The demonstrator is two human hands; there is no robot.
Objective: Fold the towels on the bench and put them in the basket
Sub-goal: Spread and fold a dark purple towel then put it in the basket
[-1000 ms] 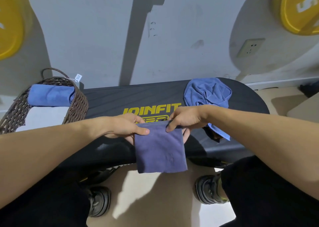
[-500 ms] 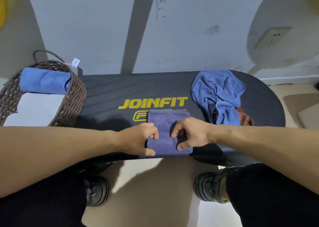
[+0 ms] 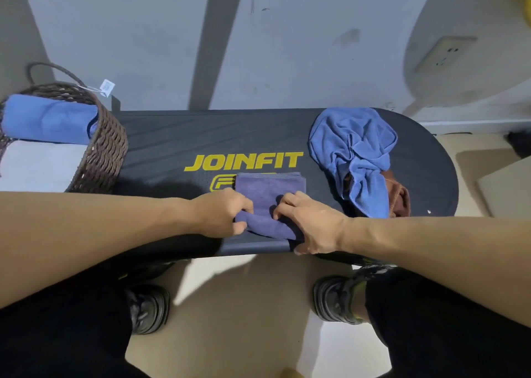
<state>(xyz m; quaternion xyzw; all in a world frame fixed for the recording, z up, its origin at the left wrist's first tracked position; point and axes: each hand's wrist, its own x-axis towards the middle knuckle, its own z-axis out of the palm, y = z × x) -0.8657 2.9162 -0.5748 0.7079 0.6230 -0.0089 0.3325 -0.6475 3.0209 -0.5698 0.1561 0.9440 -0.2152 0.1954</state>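
While the left hand (image 3: 227, 212) and right hand (image 3: 304, 222) both pinch the near edge of the dark purple folded towel (image 3: 268, 196), it looks like a roll or last fold away from the body is under way. That towel lies between and just beyond both hands on the black padded worktop (image 3: 178, 139). Next: finish it, then carry it far left of the left hand into the brown wicker basket (image 3: 106, 150).

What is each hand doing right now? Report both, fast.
Left hand: fingers curled, gripping the near edge of the purple towel.
Right hand: fingers curled, gripping the same towel's near edge.
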